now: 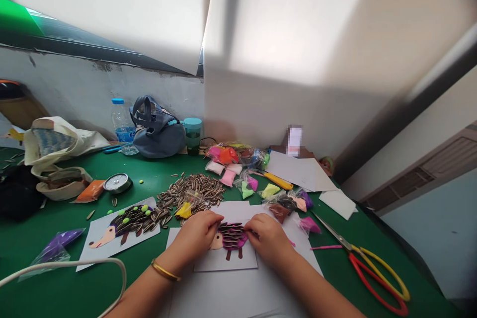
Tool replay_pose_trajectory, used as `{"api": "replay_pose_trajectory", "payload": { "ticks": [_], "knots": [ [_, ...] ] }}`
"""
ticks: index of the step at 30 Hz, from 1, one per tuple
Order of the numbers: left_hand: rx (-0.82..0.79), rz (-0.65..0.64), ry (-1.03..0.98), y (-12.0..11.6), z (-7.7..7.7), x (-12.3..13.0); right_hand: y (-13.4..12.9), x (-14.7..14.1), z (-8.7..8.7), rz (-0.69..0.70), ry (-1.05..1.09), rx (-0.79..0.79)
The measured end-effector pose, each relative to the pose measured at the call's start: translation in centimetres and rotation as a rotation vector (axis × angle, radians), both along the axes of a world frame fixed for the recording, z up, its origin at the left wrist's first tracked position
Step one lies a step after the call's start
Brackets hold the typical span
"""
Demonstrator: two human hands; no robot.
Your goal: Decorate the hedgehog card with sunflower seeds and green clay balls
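In the head view, a small hedgehog figure of magenta clay with striped seeds on its back lies flat on a white rectangular card, between the person's two hands. The card rests on larger white paper on the green surface.

The left hand, with a gold bangle at its wrist, is curled at the figure's head end, thumb and forefinger drawn close together. The right hand is half curled at the opposite edge, its fingertips at the magenta clay. Whether either hand has hold of a seed, I cannot tell.

The step in hand looks like setting or pressing seeds into the clay back. Magenta shows between the seeds, mostly along the lower part, so the next move seems to call for a light, steady pinch that doesn't dent the clay.

A loose heap of striped sunflower seeds lies beyond the left hand. To its left is a larger hedgehog picture with bright green clay dots; at right lie metal scissors with red and yellow handles.
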State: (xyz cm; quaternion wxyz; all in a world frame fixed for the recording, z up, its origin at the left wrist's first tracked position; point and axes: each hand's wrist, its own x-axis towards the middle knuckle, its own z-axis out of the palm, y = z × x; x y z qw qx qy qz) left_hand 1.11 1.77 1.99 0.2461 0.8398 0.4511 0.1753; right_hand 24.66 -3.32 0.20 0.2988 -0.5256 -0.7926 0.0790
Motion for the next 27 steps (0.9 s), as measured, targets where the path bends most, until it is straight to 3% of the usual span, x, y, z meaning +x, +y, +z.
{"api": "replay_pose_trajectory", "payload": {
  "ticks": [7, 11, 15, 18, 27],
  "knots": [
    [-0.002, 0.000, -0.007, 0.0, -0.1, 0.0, 0.8, 0.7, 2.7, -0.020, 0.048, -0.013],
    [0.000, -0.012, -0.017, 0.0, -0.2, 0.0, 4.6, -1.4, 3.9, 0.085, -0.176, -0.063],
    [-0.005, -0.018, -0.005, 0.0, -0.2, -0.1, 9.2, -4.4, 4.0, 0.237, -0.471, -0.112],
    [-0.009, -0.017, 0.004, 0.0, -0.2, -0.2, 11.3, -6.1, 3.8, 0.274, -0.543, -0.133],
    [0.006, -0.020, 0.002, 0.0, 0.1, -0.1, 11.4, -6.4, 3.8, 0.252, -0.588, -0.151]
  ]
}}
